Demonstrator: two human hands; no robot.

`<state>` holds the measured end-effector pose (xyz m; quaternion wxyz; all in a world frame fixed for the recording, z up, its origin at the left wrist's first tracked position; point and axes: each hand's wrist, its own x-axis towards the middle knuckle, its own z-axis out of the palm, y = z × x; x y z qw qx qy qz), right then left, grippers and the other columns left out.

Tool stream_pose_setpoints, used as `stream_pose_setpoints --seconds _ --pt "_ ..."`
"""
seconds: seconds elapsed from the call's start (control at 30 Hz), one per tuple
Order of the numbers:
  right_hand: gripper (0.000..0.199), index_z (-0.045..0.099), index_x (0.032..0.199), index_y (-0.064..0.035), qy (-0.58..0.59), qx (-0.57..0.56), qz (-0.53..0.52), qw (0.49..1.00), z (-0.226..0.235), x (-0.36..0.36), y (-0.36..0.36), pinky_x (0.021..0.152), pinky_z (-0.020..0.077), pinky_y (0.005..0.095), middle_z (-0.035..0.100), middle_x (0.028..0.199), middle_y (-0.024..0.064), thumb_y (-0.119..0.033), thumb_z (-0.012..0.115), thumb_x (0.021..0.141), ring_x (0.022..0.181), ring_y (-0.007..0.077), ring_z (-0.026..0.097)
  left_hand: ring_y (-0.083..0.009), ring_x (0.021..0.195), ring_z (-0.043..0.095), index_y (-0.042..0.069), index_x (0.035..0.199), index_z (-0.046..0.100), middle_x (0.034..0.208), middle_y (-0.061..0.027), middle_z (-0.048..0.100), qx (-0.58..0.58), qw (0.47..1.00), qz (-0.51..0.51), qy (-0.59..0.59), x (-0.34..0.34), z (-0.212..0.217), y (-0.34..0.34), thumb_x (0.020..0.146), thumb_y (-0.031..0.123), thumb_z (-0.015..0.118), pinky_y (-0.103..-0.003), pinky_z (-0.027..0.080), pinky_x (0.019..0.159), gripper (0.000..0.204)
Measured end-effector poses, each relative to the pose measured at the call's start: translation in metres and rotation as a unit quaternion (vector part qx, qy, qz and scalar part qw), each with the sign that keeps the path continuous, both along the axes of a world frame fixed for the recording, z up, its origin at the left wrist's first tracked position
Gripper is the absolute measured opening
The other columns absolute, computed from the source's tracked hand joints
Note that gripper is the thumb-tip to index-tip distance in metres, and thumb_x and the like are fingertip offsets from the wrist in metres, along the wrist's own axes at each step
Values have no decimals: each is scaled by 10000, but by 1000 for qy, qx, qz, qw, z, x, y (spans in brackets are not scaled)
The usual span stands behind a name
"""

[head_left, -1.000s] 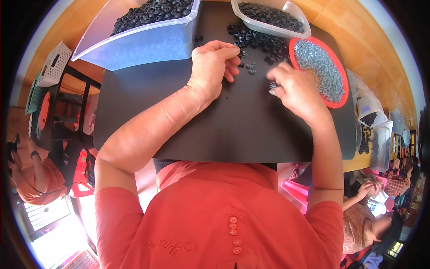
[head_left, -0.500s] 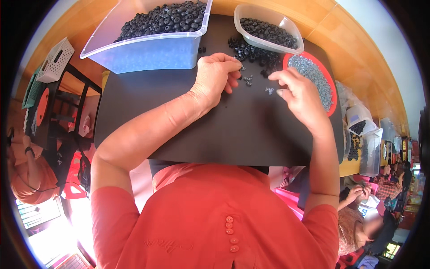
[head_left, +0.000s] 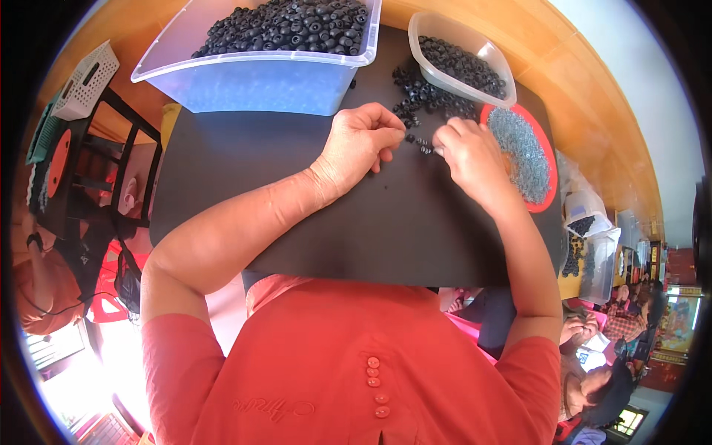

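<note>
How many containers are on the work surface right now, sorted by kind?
Large clear plastic bin of black round parts: 1
Small clear plastic tub of black round parts: 1
Red round tray of small grey metal parts: 1
Total: 3

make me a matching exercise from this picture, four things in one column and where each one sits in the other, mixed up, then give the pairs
Things:
1. big clear tub of black rings
2. small clear tub
3. red plate of grey bits
4. white basket

Places:
A. far left, off the black mat
B. right edge of the mat, beside the right hand
C. top middle, beyond the left hand
D. top right, just above the red plate

Pairs: 1-C, 2-D, 3-B, 4-A
</note>
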<state>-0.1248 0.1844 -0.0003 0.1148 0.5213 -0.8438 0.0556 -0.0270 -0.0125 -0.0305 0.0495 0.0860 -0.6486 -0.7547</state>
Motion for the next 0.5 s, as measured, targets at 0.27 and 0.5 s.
stream_pose_setpoints --seconds 0.27,0.5 --pt "115 631 906 -66 -41 -140 6 989 -7 -1 -21 727 474 413 607 863 83 -14 646 804 841 309 608 -89 600 571 -17 917 635 748 -50 622 -4 1000 -7 0 0 -2 -1 867 79 635 -218 445 479 108" --pt "159 643 966 -53 -2 -64 2 998 -17 -14 -24 719 500 401 638 889 95 -15 653 812 860 304 641 -91 594 571 -16 922 635 744 -47 622 8 1000 -2 1 -2 -2 0 871 77 634 -216 446 474 107"
